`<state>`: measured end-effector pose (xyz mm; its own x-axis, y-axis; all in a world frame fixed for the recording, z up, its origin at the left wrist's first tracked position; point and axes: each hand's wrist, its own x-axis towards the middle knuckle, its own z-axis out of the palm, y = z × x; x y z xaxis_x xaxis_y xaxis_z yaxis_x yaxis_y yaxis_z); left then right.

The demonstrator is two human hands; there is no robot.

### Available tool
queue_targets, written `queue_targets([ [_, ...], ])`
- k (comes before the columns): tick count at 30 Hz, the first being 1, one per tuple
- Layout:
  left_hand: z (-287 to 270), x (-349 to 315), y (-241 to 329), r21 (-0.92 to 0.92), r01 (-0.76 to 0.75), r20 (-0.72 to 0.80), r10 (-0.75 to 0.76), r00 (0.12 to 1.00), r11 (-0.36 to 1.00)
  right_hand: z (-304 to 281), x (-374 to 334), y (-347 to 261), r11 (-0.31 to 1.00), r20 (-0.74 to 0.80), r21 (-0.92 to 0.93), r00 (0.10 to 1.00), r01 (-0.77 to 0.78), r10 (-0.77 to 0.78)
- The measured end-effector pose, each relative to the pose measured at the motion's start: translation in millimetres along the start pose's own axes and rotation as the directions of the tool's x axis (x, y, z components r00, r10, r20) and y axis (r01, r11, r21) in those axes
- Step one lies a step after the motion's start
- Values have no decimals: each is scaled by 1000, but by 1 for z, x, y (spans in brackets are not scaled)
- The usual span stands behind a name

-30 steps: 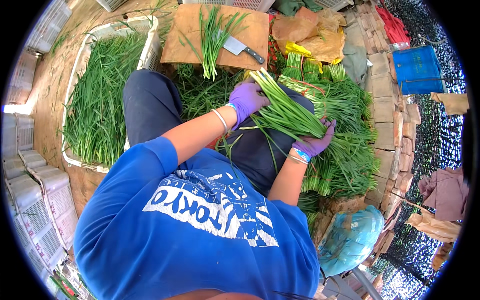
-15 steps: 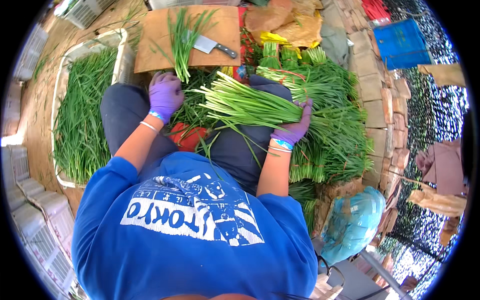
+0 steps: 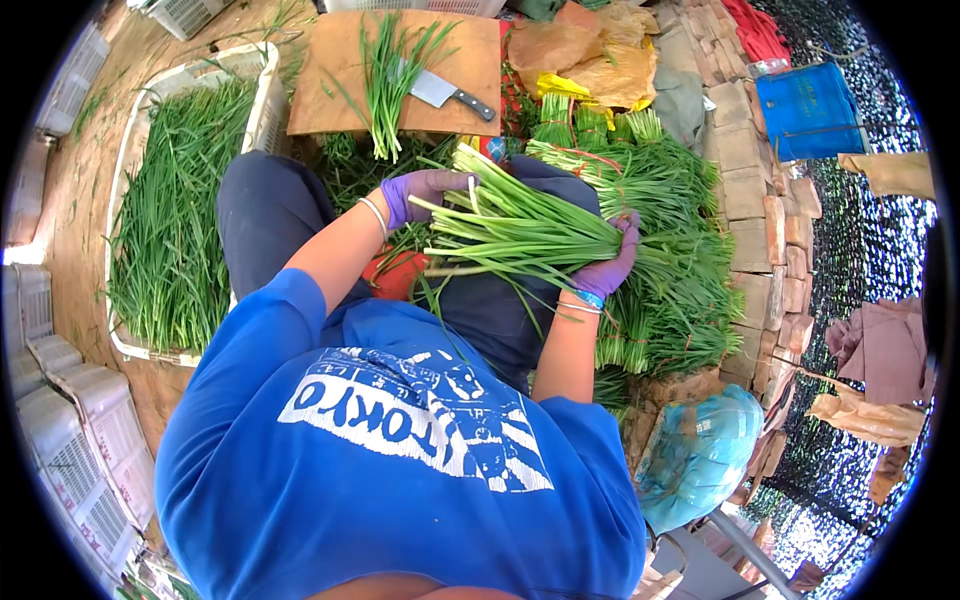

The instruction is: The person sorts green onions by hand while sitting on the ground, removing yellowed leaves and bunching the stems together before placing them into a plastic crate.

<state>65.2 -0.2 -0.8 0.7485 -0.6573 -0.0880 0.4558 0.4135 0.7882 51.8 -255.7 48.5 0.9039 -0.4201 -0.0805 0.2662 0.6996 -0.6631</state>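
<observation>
A bunch of garlic chives (image 3: 530, 225) lies across my lap, its pale stem ends pointing left. My right hand (image 3: 612, 258), in a purple glove, is closed round the leafy side of it. My left hand (image 3: 425, 195), gloved alike, reaches over to the pale ends, fingers pinched at a stalk there. Beyond my knees is a wooden board (image 3: 335, 80) with a loose handful of chives (image 3: 390, 85) and a cleaver (image 3: 440, 92) with a black handle on it.
A white crate (image 3: 112, 270) full of loose greens (image 3: 175, 220) stands at the left. Tied chive bundles (image 3: 670, 230) are piled at my right, beside a brick edge (image 3: 748, 230). A blue plastic bag (image 3: 700, 450) sits at the lower right, and an orange-red thing (image 3: 392, 275) between my legs.
My left hand has moved right, from beside the board to the pale ends of the bunch. My right hand still holds the bunch. The whole view has shifted slightly.
</observation>
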Motion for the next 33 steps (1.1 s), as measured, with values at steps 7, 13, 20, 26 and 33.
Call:
queue_targets([
  [7,-16,-7,-24,361,-146,149,98,984,921,2,-13,8,998,44,-55,999,5,-3],
  [13,7,-28,-1,84,-9,-60,14,998,996,3,-8,11,998,122,-52,992,-19,25],
  [20,-13,-88,24,179,-3,-34,9,999,984,-1,-2,8,996,100,-82,994,-34,42],
  [26,-6,-112,53,249,-279,-140,319,937,928,-1,0,2,997,71,-77,997,-10,15],
  [33,36,-24,11,967,-86,197,488,850,-239,0,-1,0,996,64,-87,997,-28,33],
])
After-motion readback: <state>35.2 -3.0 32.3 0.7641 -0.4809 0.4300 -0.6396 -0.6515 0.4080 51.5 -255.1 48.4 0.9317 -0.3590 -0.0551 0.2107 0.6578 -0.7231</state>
